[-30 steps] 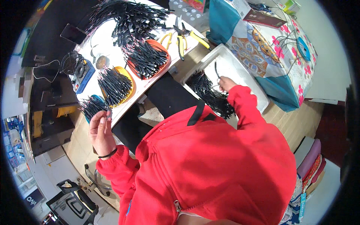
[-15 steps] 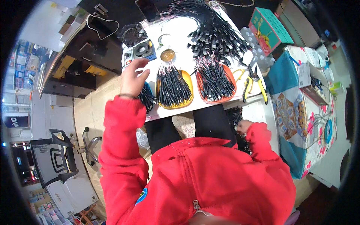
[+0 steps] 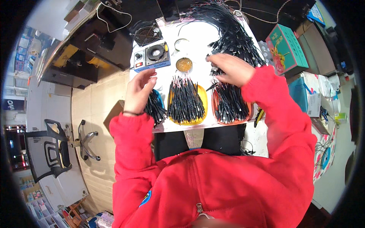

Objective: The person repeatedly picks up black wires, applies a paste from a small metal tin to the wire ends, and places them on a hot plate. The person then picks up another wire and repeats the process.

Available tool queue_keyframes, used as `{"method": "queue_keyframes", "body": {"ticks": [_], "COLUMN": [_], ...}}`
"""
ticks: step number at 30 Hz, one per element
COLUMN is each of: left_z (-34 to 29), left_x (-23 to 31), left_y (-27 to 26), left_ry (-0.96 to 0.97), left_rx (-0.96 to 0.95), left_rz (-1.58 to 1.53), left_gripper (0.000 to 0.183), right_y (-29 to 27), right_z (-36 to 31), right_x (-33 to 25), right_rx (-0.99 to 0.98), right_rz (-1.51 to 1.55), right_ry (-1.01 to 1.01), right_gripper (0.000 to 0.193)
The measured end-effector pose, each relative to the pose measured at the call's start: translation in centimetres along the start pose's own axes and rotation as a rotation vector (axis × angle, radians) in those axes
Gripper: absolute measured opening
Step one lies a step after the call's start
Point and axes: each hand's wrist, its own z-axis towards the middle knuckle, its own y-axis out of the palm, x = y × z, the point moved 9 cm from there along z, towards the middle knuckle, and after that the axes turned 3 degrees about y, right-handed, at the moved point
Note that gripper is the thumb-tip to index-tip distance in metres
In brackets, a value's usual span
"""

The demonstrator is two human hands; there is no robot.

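"If the left hand [image 3: 137, 93] is loosely open, thumb apart, where is it?"

"Near the black cables [image 3: 154, 109] in the blue tray [image 3: 160, 98], at their eleven o'clock."

"And the right hand [image 3: 232, 70]?"

"Over the twelve o'clock end of the cables [image 3: 230, 105] in the orange tray [image 3: 236, 122] — I can't tell whether it grips one."

"Further out?"

"A yellow cable tray [image 3: 205, 103], a round container [image 3: 184, 65] at its twelve o'clock — and a cable heap [image 3: 241, 41] at its one o'clock."

Tan floor [image 3: 97, 174] spreads at eight o'clock, under a black mesh-backed chair [image 3: 64, 151]; a dark cabinet [image 3: 111, 55] stands at ten, a brightly lit white table [image 3: 200, 47] at twelve.
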Motion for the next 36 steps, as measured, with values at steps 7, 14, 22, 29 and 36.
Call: {"method": "queue_keyframes", "body": {"ticks": [7,14,22,29,36], "left_z": [-5.2,-5.0,-4.2,-4.0,-5.5], "left_x": [0.2,-1.1,-0.2,1.0,-0.4], "left_y": [-0.7,0.9,1.4,8.4,6.6], "left_ry": [-0.149,-0.191,-0.194,-0.413,-0.236], "left_rx": [0.013,-0.071,-0.005,-0.455,-0.316], "left_rz": [-0.242,-0.232,-0.51,-1.469,-1.37], "left_gripper": [0.033,0.028,0.034,0.056,0.062], "right_y": [5.8,9.6,3.4,-2.3,-2.5], "right_z": [9.6,11.5,11.7,7.4,7.0], "right_x": [-0.3,-0.1,-1.3,-11.7,-9.6], "right_rx": [-0.164,-0.292,-0.145,-0.097,-0.204], "right_rz": [-0.189,-0.206,-0.081,0.388,0.356], "right_ry": [-0.27,-0.23,-0.18,-0.617,-0.595], "right_gripper": [0.102,0.109,0.108,0.108,0.112]}}
